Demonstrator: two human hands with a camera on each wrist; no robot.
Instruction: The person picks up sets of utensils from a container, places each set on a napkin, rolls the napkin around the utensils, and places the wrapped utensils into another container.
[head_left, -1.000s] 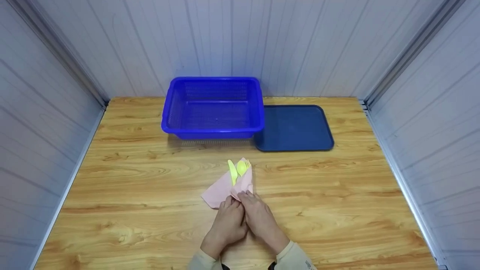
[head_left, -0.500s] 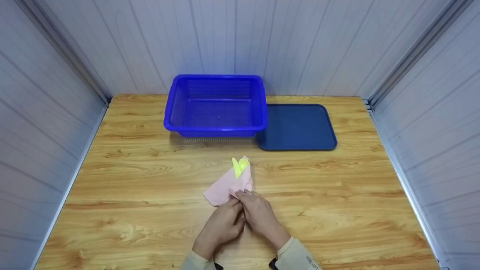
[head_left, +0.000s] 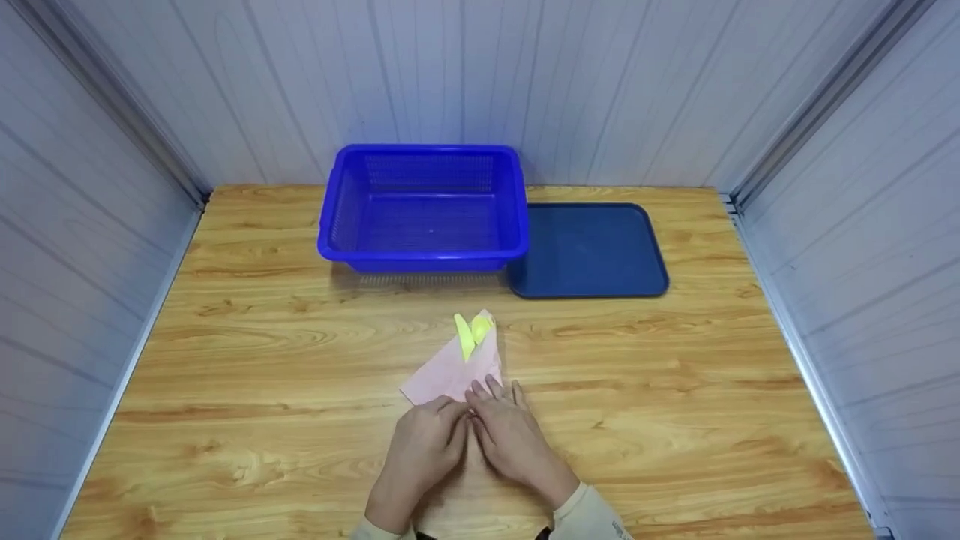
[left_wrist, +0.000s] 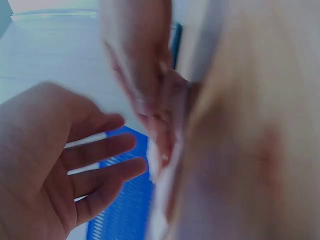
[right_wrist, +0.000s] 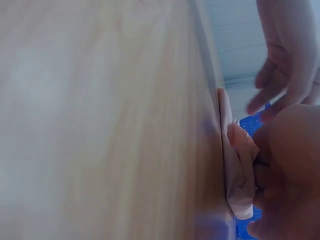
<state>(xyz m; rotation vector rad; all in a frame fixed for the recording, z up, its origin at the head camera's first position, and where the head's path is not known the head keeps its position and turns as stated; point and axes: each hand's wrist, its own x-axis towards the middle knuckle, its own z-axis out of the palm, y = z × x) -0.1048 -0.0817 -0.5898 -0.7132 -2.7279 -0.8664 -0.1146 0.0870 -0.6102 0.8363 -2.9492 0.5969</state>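
A folded pink napkin (head_left: pixel 446 373) lies on the wooden table, with a yellow plastic knife (head_left: pixel 463 337) and a yellow spoon head (head_left: pixel 481 328) sticking out of its far end. Their lower parts are hidden under the fold. My right hand (head_left: pixel 511 435) presses the near end with fingers extended; in the right wrist view the rolled napkin edge (right_wrist: pixel 239 180) sits against its fingertips. Beside it, my left hand (head_left: pixel 427 446) is close to the near edge. In the left wrist view this left hand (left_wrist: pixel 65 155) has loosely bent fingers and nothing between them.
A blue perforated basket (head_left: pixel 422 264) stands at the back, left of centre. To its right lies a dark blue tray (head_left: pixel 589 251), partly behind the basket's edge. Pale panels (head_left: pixel 450 75) wall the table on the back and both sides.
My left hand has come away from the napkin's near end and moved left. The right hand's fingers have spread over the fold. The fork tines seen earlier are now covered.
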